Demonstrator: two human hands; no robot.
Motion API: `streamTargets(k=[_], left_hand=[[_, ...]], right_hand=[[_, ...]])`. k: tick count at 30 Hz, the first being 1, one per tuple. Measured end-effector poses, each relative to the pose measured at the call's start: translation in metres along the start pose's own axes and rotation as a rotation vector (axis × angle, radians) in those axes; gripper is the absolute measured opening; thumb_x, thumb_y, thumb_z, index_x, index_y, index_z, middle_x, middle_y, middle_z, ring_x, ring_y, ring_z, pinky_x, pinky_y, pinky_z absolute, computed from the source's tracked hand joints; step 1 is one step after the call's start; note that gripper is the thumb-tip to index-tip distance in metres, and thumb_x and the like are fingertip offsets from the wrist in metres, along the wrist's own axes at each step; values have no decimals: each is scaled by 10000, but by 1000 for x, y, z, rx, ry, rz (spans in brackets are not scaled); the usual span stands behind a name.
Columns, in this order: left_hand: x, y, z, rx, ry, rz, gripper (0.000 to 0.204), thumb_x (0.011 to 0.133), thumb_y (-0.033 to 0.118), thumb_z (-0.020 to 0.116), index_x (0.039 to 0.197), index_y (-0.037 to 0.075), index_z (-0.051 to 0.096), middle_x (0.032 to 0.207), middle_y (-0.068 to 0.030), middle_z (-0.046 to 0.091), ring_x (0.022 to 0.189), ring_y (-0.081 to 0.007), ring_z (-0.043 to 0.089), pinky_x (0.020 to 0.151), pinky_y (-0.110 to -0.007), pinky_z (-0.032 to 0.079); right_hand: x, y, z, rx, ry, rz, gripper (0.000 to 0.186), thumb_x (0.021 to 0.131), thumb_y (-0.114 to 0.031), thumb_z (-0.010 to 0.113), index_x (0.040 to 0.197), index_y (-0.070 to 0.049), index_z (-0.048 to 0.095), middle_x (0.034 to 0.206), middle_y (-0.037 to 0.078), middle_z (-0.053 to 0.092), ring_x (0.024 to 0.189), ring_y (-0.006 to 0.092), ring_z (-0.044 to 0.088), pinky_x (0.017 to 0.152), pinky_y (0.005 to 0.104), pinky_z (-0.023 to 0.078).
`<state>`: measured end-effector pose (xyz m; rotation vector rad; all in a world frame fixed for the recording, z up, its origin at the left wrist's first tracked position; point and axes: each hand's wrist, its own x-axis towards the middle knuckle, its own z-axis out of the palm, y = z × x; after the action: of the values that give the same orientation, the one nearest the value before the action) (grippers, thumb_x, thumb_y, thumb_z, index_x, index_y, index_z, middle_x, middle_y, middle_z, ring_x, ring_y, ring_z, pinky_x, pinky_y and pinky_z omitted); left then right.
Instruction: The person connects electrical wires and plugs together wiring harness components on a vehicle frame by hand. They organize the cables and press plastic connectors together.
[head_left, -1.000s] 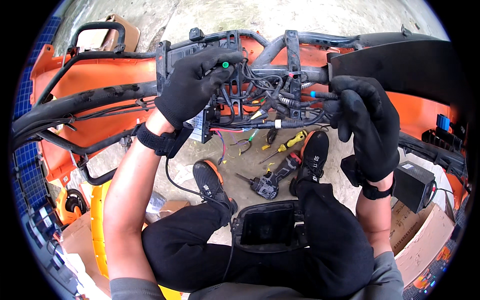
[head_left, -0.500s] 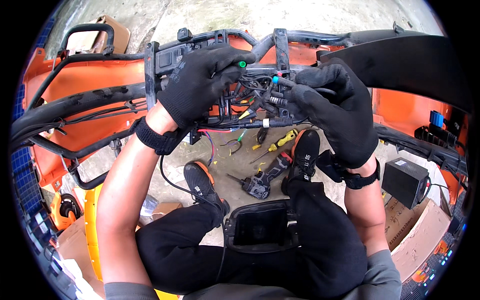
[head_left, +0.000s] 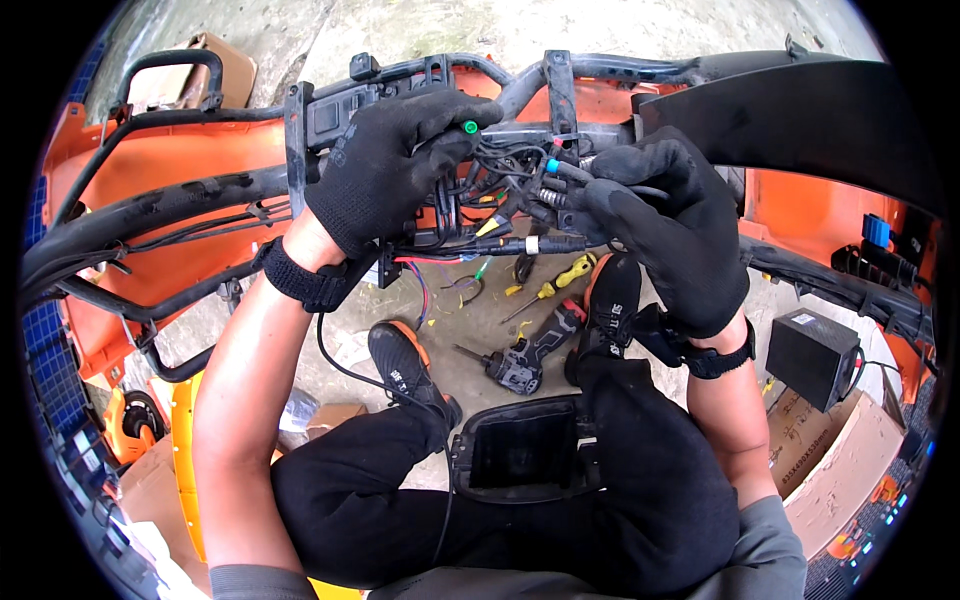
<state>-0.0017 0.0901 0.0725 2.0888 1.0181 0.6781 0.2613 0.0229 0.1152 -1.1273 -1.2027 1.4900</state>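
Note:
Both hands wear black gloves above a dark tubular frame [head_left: 160,196] with orange panels. My left hand [head_left: 395,165] is closed on a green-ended cable connector [head_left: 470,127], pinched between thumb and fingers. To its right, my right hand [head_left: 675,225] grips a black cable with a blue-ended connector [head_left: 553,166], whose tip points left toward the other hand. The two connectors are apart. Between and below the hands sits a tangle of black wires [head_left: 505,170], with a yellow-tipped lead [head_left: 488,226] among them. A thicker cable with a white band [head_left: 532,244] runs across beneath.
On the concrete floor lie a cordless power driver [head_left: 520,365] and a yellow-handled screwdriver [head_left: 560,282], between my shoes. A black tray-like part [head_left: 525,405] rests between my legs. At right, a black box [head_left: 812,358] stands by an open carton [head_left: 850,470]. A curved black panel [head_left: 800,130] juts over the frame.
My left hand has shifted slightly left with the green-ended connector, widening the gap to the blue-ended one. My right hand has moved slightly down and left, still gripping its cable.

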Motion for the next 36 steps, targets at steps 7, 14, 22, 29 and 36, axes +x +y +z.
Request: streamTargets(k=[7, 14, 22, 29, 36], left_hand=[[-2, 1, -2, -42, -5, -14, 320, 950, 77, 649, 1268, 51, 683, 1247, -102, 705, 1169, -203, 646, 1022, -341, 485], [-2, 0, 4, -32, 70, 26, 317, 898, 21, 644, 1208, 49, 701, 1122, -140, 723, 969, -229, 694, 885, -348, 531], [1, 6, 2, -76, 4, -81, 290, 921, 48, 653, 1207, 32, 693, 1216, -116, 705, 1167, -239, 644, 1042, -374, 471], [1, 5, 7, -49, 25, -71, 283, 912, 41, 649, 1191, 21, 690, 1192, -136, 705, 1140, -250, 657, 1012, -367, 489], [-1, 4, 9, -3, 69, -41, 308, 872, 42, 655, 1176, 35, 702, 1135, -173, 709, 1073, -321, 671, 973, -405, 505]], right_hand=[[-15, 2, -12, 96, 61, -21, 144, 878, 50, 694, 994, 11, 619, 1020, 135, 696, 899, 165, 701, 790, 280, 565], [-28, 15, -39, 91, 40, -109, 188, 774, 99, 641, 915, -12, 583, 1039, 182, 692, 915, 248, 701, 854, 391, 563], [-27, 23, -47, 209, -98, -257, 203, 757, 65, 714, 853, -59, 584, 1038, 181, 691, 988, 276, 656, 864, 425, 542], [-27, 27, -55, 43, -201, -376, 194, 735, -43, 790, 903, -87, 702, 916, 120, 735, 944, 288, 645, 862, 442, 498], [-47, 8, -52, 63, -100, -143, 361, 765, -87, 781, 1118, -30, 733, 898, 110, 736, 915, 295, 651, 873, 450, 508]])
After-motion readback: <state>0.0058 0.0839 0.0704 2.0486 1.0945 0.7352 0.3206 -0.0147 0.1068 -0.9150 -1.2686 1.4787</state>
